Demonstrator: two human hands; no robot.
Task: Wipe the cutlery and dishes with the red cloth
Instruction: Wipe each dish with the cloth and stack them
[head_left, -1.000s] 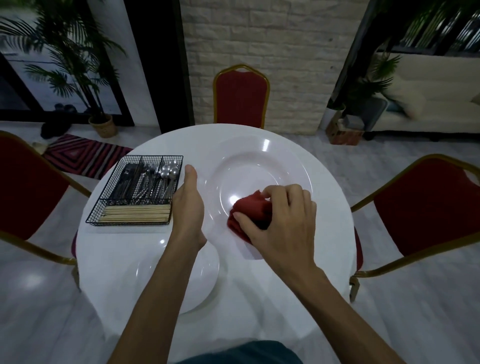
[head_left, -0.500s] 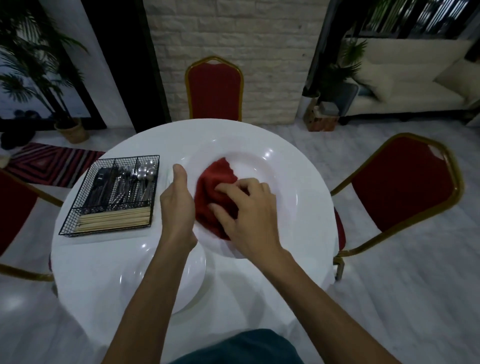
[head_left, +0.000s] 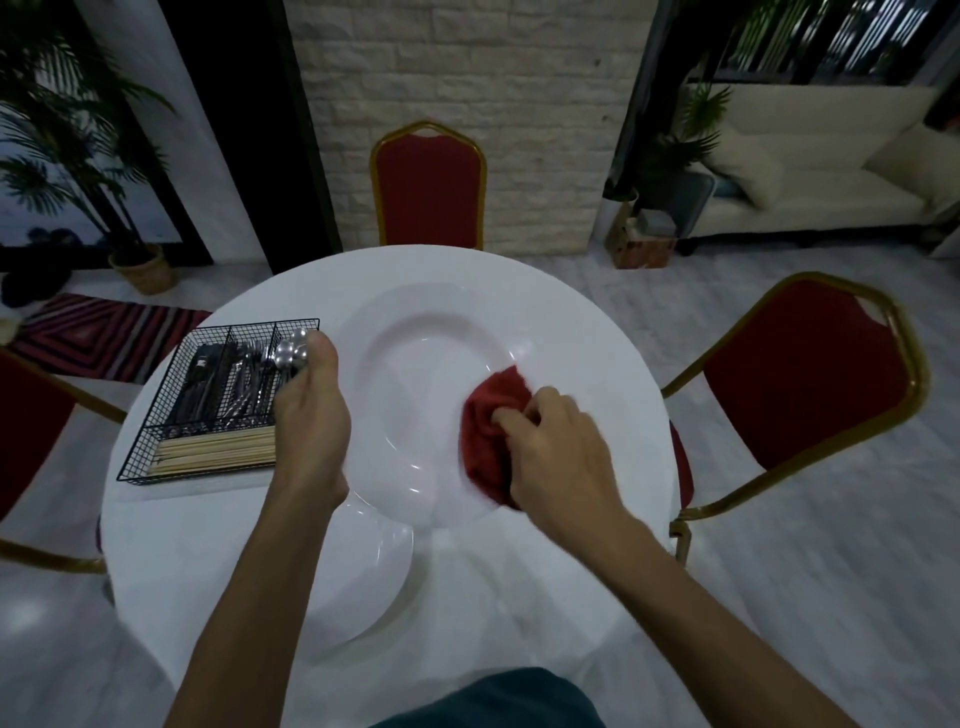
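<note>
A large white deep plate (head_left: 415, 332) is held tilted above the round white table (head_left: 587, 332). My left hand (head_left: 311, 415) grips the plate's left rim, thumb on top. My right hand (head_left: 556, 452) holds the bunched red cloth (head_left: 488, 431) and presses it onto the plate's right side. A second white plate (head_left: 358, 582) lies on the table below my left forearm. A black wire basket (head_left: 171, 410) at the left holds spoons, forks, dark-handled cutlery and wooden chopsticks.
Red chairs with gold frames stand behind (head_left: 428, 187), right (head_left: 800, 374) and left (head_left: 31, 426) of the table. A potted palm (head_left: 140, 270) and striped rug (head_left: 104, 332) lie at far left, a cream sofa (head_left: 810, 171) at far right.
My right hand has swept the red cloth from the plate's left side across to its right side. My left hand keeps its grip on the left rim.
</note>
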